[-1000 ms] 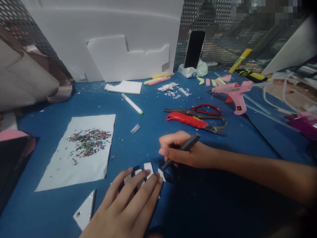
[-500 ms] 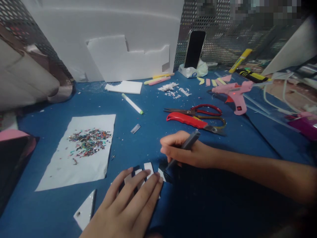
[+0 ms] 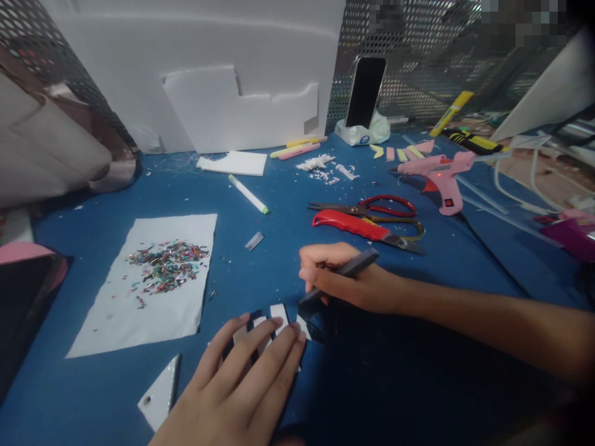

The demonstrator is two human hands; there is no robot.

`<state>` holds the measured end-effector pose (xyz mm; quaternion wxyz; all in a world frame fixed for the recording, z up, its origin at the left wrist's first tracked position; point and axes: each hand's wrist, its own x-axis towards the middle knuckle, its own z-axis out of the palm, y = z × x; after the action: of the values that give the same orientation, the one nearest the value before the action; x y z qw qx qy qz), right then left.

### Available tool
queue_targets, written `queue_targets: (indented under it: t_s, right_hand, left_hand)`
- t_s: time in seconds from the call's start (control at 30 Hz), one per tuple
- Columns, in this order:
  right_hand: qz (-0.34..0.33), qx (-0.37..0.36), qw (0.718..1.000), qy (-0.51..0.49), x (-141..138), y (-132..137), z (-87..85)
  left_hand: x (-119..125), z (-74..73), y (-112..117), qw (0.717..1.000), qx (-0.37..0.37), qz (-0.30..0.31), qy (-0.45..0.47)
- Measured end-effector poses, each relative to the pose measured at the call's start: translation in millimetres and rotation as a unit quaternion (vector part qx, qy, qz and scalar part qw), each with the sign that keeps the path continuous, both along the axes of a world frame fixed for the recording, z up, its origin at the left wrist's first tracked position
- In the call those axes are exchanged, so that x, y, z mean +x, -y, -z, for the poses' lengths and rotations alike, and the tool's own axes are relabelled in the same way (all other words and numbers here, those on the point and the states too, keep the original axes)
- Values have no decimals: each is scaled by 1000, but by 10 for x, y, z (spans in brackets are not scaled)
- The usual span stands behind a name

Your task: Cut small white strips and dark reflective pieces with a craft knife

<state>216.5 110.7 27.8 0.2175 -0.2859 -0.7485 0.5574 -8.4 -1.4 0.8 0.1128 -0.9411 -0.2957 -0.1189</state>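
Note:
My left hand lies flat with its fingers stretched over a small piece with white and dark stripes. The fingers cover most of that piece. Between the thumb and fingers of my right hand is a dark grey marker, tilted, with its lower end over the dark right side of the striped piece. I cannot tell whether the tip touches it. A white triangular piece with a hole lies left of my left hand. A small translucent piece rests farther up the blue table.
Colourful bits lie on a white sheet at left. Red-handled scissors and a red cutter sit beyond my right hand. At right stands a pink glue gun with a cord. A phone leans at the back.
The marker has tipped lower in my right hand, and its lower end has shifted slightly left. My left hand stays in place.

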Motion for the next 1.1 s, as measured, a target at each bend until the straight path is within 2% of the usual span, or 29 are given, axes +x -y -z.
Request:
queue_targets:
  t_s: [0.1, 0.23, 0.33, 0.67, 0.8, 1.1]
  right_hand:
    - [-18, -4, 1000, 12, -1, 2, 4]
    - [1, 10, 1000, 6, -3, 7, 8]
    - [-19, -12, 1000, 6, -5, 9, 6]
    - [6, -3, 1000, 3, -6, 7, -8]
    - [-15, -24, 1000, 1, -2, 3, -3]
    - [7, -6, 1000, 0, -4, 7, -5]
  left_hand:
    - [1, -5, -5, 1000, 4, -2, 3]
    - [19, 13, -15, 1000, -5, -9, 13]
    - [23, 22, -15, 1000, -6, -7, 19]
    - [27, 31, 7, 999, -16, -24, 44]
    - [28, 31, 1, 1000, -15, -11, 23]
    - [4, -24, -23, 1000, -7, 1, 3]
